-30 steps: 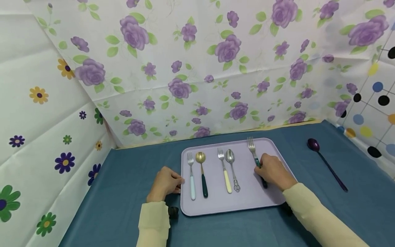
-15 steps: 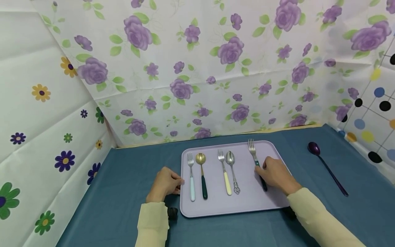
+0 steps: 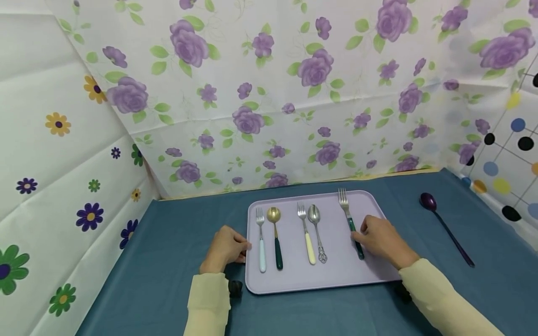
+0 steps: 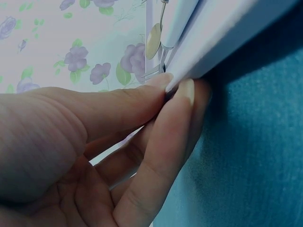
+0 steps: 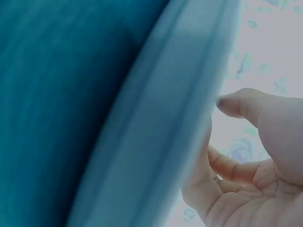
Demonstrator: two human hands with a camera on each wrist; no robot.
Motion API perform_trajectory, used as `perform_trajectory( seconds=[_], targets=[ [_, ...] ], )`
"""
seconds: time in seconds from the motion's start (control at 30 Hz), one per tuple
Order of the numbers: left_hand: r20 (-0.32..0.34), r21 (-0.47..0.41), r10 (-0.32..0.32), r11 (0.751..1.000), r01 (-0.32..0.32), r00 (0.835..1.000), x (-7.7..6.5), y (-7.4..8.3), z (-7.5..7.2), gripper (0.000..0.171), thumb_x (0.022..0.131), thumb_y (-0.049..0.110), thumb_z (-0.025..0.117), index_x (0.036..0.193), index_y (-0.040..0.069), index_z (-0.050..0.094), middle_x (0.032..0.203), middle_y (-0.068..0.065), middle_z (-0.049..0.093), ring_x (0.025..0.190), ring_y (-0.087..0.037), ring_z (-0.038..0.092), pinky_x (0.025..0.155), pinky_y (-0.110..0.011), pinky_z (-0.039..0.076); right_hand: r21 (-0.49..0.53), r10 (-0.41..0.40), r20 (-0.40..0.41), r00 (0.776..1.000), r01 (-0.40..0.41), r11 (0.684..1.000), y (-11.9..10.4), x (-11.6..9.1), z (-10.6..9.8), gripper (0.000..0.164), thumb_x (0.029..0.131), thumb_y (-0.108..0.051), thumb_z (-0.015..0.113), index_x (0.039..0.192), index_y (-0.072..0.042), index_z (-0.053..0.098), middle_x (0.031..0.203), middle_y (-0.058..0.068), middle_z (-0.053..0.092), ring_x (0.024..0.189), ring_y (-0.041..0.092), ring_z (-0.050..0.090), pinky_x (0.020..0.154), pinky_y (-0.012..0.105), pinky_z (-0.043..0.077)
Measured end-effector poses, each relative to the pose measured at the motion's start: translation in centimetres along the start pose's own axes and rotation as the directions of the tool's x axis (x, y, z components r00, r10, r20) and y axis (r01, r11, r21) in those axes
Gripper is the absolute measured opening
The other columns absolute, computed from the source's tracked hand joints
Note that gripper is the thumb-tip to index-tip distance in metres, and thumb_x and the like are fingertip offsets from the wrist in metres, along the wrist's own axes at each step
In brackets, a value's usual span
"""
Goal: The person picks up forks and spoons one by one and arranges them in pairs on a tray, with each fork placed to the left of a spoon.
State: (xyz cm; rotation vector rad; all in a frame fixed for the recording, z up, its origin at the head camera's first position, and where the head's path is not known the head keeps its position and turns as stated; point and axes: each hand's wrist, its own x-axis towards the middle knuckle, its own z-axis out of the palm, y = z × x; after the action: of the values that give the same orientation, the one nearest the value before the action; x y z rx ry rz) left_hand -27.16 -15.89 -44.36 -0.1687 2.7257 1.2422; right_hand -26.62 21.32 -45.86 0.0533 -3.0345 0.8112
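A pale purple tray lies on the blue cloth. My left hand pinches its left edge between thumb and fingers, as the left wrist view also shows. At the tray's right side, my right hand hovers by a fork with a green handle, its thumb and fingers parted and fingertips at the handle; whether they touch cannot be told. Also on the tray are a light-blue-handled fork, a gold spoon with a dark green handle, a yellow-handled fork and a silver spoon with an ornate handle.
A dark purple spoon lies on the blue cloth right of the tray. Floral sheets close off the back and left, and a dotted sheet the right.
My right hand has loosened from the green-handled fork and shifted slightly right. That fork stays on the tray. The left hand keeps its place at the tray's edge.
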Motion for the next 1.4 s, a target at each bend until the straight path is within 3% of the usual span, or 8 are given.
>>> perform_trajectory(
  seconds=[0.4,0.9,1.13,1.4],
  targets=[
    [0.005,-0.004,-0.030,1.000,0.030,1.000,0.0,0.2,0.0,0.005,0.083,0.004,0.072,0.083,0.001,0.076,0.071,-0.010,0.067,0.054,-0.015,0.062,0.050,-0.027,0.057,0.006,-0.006,0.010,1.000,0.006,1.000,-0.5,0.3,0.6,0.019,0.086,-0.016,0.068,0.090,0.000,0.059,0.071,0.007,0.060,0.052,0.013,0.053,0.044,0.027,0.047],
    [0.006,-0.006,-0.007,1.000,0.007,1.000,-0.2,0.2,0.0,0.004,0.082,0.003,0.073,0.082,0.002,0.076,0.070,-0.010,0.067,0.053,-0.015,0.062,0.051,-0.028,0.058,0.008,-0.022,0.010,1.000,0.022,1.000,-0.8,0.3,0.5,0.020,0.086,-0.016,0.069,0.090,0.002,0.060,0.068,0.005,0.058,0.051,0.012,0.053,0.047,0.028,0.047],
    [0.008,-0.018,-0.014,1.000,0.014,1.000,-0.2,0.2,-0.1,0.005,0.083,0.003,0.072,0.083,0.001,0.076,0.071,-0.010,0.067,0.054,-0.016,0.063,0.051,-0.029,0.058,0.008,-0.042,-0.046,0.998,0.042,0.999,0.4,0.0,-0.3,0.024,0.090,-0.021,0.064,0.091,0.003,0.063,0.076,0.009,0.063,0.058,0.015,0.052,0.050,0.029,0.046],
    [0.021,-0.024,-0.011,1.000,0.011,1.000,-0.1,0.2,0.0,0.005,0.084,0.002,0.071,0.084,0.001,0.076,0.072,-0.011,0.068,0.054,-0.016,0.063,0.052,-0.029,0.058,-0.017,0.008,-0.074,0.997,-0.009,1.000,2.9,-1.0,-2.5,0.023,0.090,-0.018,0.062,0.094,0.005,0.060,0.082,0.014,0.062,0.063,0.019,0.053,0.050,0.030,0.047]
  ],
)
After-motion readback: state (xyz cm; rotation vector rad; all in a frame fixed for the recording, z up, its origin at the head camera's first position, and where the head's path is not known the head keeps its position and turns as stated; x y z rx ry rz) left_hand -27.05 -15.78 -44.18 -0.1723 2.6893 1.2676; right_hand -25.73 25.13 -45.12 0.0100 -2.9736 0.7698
